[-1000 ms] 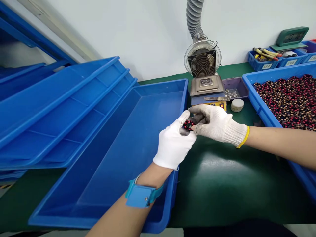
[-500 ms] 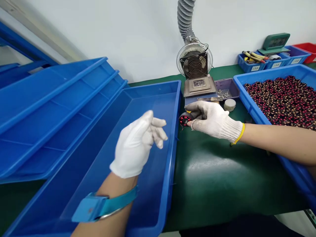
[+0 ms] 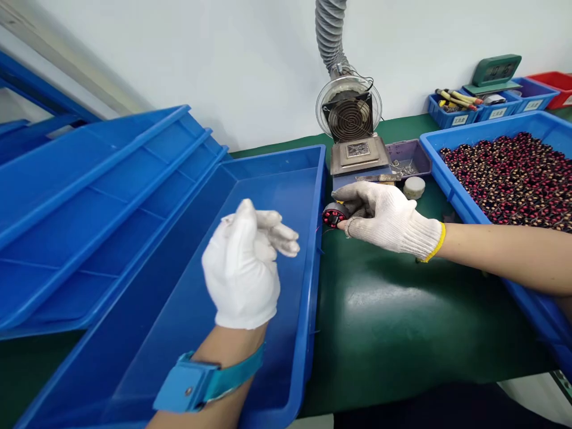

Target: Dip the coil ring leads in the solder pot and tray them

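My right hand (image 3: 384,217), in a white knit glove with a yellow cuff edge, pinches a small round motor stator (image 3: 335,215). The stator has a dark rim, red windings and thin wires hanging from it. It sits just off the right wall of a long blue tray (image 3: 309,286). Above that tray's floor, my left hand (image 3: 243,265) hovers in a white glove, thumb raised and fingers apart, with nothing seen in it. A blue wrist strap (image 3: 192,381) goes round my left wrist.
A solder pot (image 3: 360,155) stands ahead under a fan (image 3: 351,118) and a grey duct (image 3: 330,33). Beside it are a purple bin (image 3: 422,158) and a round white container (image 3: 414,188). A blue tray (image 3: 456,205) full of stators lies right; stacked trays (image 3: 89,208) lean left.
My left hand has turned, its thumb now pointing more upward, and its wrist has shifted right. My right hand keeps the stator in nearly the same place, with the stator slightly tilted.
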Demonstrator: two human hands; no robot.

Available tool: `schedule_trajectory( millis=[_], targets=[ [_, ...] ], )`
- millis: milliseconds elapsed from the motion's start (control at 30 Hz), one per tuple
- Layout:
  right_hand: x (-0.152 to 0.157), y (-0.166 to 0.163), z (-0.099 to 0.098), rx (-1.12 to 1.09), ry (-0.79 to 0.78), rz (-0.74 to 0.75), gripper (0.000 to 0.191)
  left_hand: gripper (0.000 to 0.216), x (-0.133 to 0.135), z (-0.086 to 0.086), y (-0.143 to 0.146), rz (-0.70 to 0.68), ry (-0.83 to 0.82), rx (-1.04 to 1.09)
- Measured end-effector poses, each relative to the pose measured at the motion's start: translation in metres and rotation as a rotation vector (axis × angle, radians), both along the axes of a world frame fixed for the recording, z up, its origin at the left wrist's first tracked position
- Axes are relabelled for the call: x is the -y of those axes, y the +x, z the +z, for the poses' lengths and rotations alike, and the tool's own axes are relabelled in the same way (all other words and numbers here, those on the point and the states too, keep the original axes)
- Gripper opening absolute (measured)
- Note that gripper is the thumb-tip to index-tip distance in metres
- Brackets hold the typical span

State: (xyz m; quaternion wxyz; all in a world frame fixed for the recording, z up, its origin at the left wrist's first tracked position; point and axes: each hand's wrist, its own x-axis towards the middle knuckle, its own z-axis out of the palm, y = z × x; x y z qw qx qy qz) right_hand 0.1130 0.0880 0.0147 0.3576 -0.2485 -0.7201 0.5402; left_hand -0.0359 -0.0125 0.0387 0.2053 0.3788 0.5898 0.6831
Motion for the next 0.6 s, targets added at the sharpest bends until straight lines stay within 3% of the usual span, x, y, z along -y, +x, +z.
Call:
schedule_trajectory(
  millis=[67,167,233,433,500,600],
  targets=[
    [0.003,0.0,0.0,0.017,0.021,0.004,0.043,0.041,-0.003,-0.007,0.002,0.006,-0.084,-0.128],
    [0.005,0.001,0.001,0.029,0.042,0.01,0.044,0.036,-0.005,-0.019,0.009,-0.017,-0.266,-0.437],
    [0.004,0.002,0.002,0.044,0.053,-0.001,0.044,0.037,-0.002,-0.021,0.014,0.009,-0.294,-0.561],
    [-0.011,0.003,0.002,-0.024,-0.005,-0.028,0.046,0.027,0.007,-0.014,0.015,0.088,-0.06,-0.354],
    [-0.012,0.002,0.002,-0.054,-0.021,-0.015,0.046,0.032,0.004,-0.014,0.015,0.007,-0.126,-0.287],
    [-0.007,0.001,0.002,-0.016,0.015,-0.019,0.043,0.035,-0.002,-0.018,0.019,-0.131,-0.34,-0.349]
  ],
)
